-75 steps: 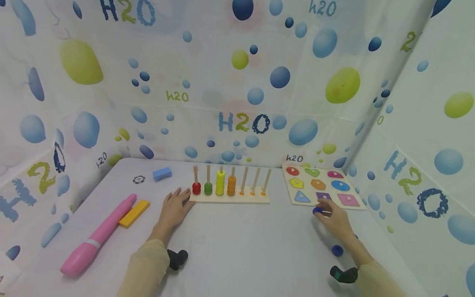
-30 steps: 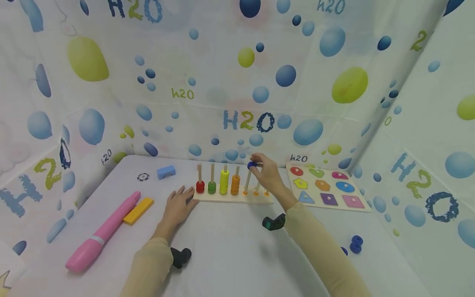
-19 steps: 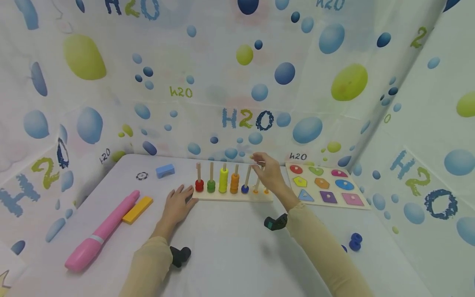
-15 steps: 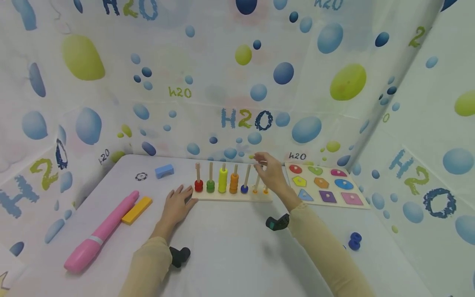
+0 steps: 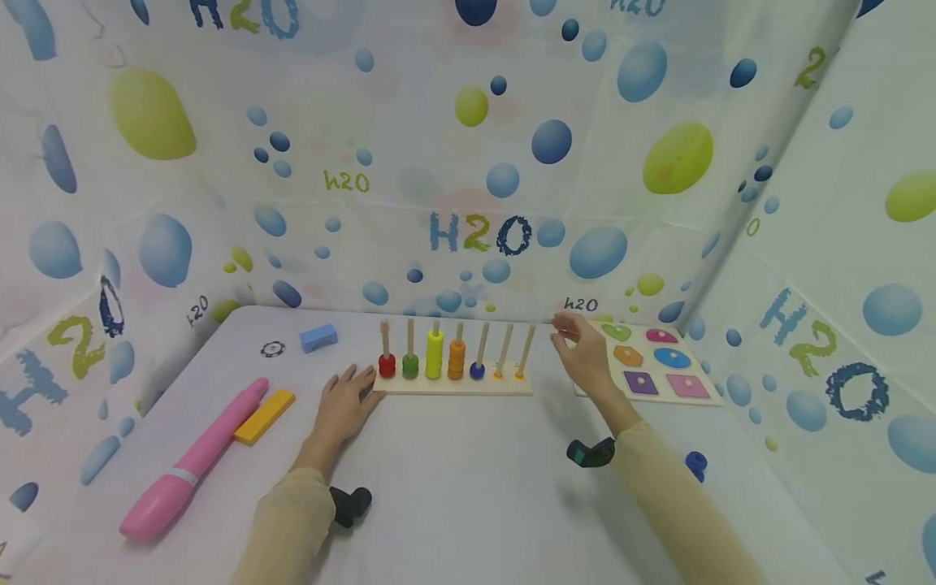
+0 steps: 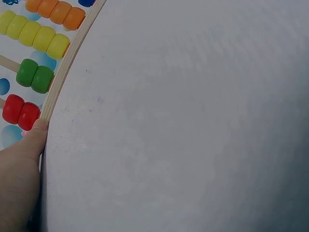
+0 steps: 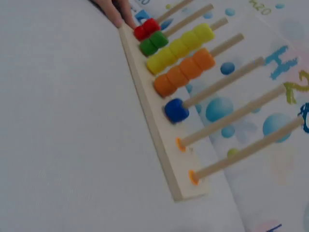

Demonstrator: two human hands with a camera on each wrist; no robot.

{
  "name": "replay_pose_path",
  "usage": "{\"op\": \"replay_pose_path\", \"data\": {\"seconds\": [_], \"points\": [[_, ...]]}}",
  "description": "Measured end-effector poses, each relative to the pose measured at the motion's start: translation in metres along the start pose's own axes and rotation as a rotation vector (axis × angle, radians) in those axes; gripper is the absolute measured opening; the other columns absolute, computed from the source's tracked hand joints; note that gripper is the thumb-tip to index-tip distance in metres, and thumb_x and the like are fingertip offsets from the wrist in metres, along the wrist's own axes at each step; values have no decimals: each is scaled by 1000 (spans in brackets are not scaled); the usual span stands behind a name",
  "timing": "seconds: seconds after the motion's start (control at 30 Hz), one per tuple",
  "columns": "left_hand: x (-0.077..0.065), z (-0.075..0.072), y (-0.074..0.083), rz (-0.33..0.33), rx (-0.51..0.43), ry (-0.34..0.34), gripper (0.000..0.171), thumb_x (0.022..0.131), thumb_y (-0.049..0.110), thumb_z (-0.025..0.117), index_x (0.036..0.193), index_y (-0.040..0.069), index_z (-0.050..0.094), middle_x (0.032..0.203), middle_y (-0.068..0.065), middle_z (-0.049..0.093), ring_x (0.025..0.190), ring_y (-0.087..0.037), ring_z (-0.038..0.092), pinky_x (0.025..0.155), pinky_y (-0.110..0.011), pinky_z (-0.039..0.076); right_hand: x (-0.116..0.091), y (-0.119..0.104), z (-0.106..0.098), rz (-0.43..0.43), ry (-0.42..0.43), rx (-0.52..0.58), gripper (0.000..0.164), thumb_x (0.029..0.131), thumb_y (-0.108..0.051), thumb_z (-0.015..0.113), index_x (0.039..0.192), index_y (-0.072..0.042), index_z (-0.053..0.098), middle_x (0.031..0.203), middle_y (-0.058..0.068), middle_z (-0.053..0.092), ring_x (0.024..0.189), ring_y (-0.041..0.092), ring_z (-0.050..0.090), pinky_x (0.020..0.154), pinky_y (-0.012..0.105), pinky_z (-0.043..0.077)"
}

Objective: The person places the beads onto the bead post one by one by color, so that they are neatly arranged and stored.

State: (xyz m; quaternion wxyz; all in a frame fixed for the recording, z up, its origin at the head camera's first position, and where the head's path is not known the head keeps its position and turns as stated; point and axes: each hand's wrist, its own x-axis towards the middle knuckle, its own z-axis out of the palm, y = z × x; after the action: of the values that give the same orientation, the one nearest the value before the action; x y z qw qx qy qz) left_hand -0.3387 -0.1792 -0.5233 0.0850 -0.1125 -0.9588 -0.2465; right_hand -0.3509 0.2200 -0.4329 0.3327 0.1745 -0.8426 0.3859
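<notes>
A wooden peg stacker (image 5: 453, 388) stands at the back middle, with beads on upright pegs: red (image 5: 387, 367), green (image 5: 410, 367), yellow (image 5: 435, 357) and orange (image 5: 457, 361). A single blue bead (image 5: 478, 371) sits at the foot of the peg after the orange ones. The two rightmost pegs carry none. My left hand (image 5: 346, 404) rests at the stacker's left end, its thumb (image 6: 37, 133) against the base's corner. My right hand (image 5: 588, 357), holding nothing, hovers right of the stacker with fingers loosely extended, overlapping the shape puzzle board (image 5: 585, 395).
Loose blue beads (image 5: 696, 461) lie on the table at right, beside the right sleeve. At left are a pink bat-like toy (image 5: 197, 459), a yellow block (image 5: 265, 418), a blue block (image 5: 318, 338) and a small round black-and-white marker (image 5: 273, 349). Patterned curtains enclose the table.
My right hand brought a blue bead from the right side to the peg and let it drop to the base. Now the hand has moved away rightward. My left hand stayed put.
</notes>
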Motion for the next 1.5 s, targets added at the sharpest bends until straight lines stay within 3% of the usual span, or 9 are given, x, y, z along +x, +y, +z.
{"op": "replay_pose_path", "data": {"seconds": [0.23, 0.37, 0.6, 0.9, 1.1, 1.2, 1.3, 1.5], "points": [[-1, 0, 1, 0, 0, 7, 57, 93, 34, 59, 137, 1, 47, 142, -16, 44, 137, -40, 23, 111, -58, 9, -37, 33, -36, 151, -50, -53, 30, 85, 4, 64, 114, 6, 57, 107, 19, 64, 100, 32, 62, 85, 39, 53], [-1, -2, 2, 4, -4, 16, 56, 93, 33, 59, 137, 0, 47, 141, -16, 44, 137, -41, 24, 111, -58, 10, -62, 52, -58, 139, -52, -131, 31, 84, 5, 64, 114, 6, 57, 106, 20, 65, 97, 34, 64, 82, 41, 53], [0, -3, 5, 5, -4, 11, 56, 93, 33, 60, 137, 1, 47, 141, -17, 44, 137, -41, 24, 110, -59, 11, -101, 76, -106, 211, -104, -239, 29, 86, 0, 64, 113, 6, 57, 108, 22, 64, 99, 37, 62, 83, 43, 51], [1, -4, 2, 13, 0, 1, 57, 93, 35, 58, 137, 0, 46, 142, -18, 43, 137, -41, 23, 110, -59, 10, -139, 85, -154, 283, -133, -372, 30, 87, -4, 64, 115, 3, 55, 106, 21, 65, 99, 38, 61, 80, 43, 51], [1, -2, -1, 13, -4, 2, 57, 93, 35, 58, 137, 1, 47, 142, -17, 44, 137, -41, 23, 110, -59, 10, -154, 86, -172, 306, -149, -385, 28, 89, 4, 56, 117, 3, 55, 108, 21, 64, 99, 36, 61, 77, 21, 52], [0, -1, -1, 13, -2, 7, 58, 93, 35, 59, 137, 1, 46, 142, -17, 44, 137, -41, 23, 110, -59, 10, -160, 87, -175, 310, -195, -384, 34, 87, 11, 49, 120, 3, 52, 111, 22, 63, 100, 38, 60, 79, 29, 53], [0, -1, -1, 12, 0, 12, 58, 93, 35, 59, 138, 1, 47, 142, -17, 44, 137, -41, 24, 111, -59, 10, -163, 89, -175, 320, -253, -374, 40, 85, 13, 48, 123, 3, 50, 113, 23, 62, 100, 39, 61, 81, 45, 51], [0, 1, -2, 18, -6, 20, 57, 93, 35, 59, 137, 1, 47, 142, -16, 44, 137, -41, 24, 111, -59, 10, -165, 92, -174, 333, -307, -359, 41, 86, 9, 54, 126, 1, 51, 113, 20, 62, 102, 38, 60, 83, 48, 51]]}}
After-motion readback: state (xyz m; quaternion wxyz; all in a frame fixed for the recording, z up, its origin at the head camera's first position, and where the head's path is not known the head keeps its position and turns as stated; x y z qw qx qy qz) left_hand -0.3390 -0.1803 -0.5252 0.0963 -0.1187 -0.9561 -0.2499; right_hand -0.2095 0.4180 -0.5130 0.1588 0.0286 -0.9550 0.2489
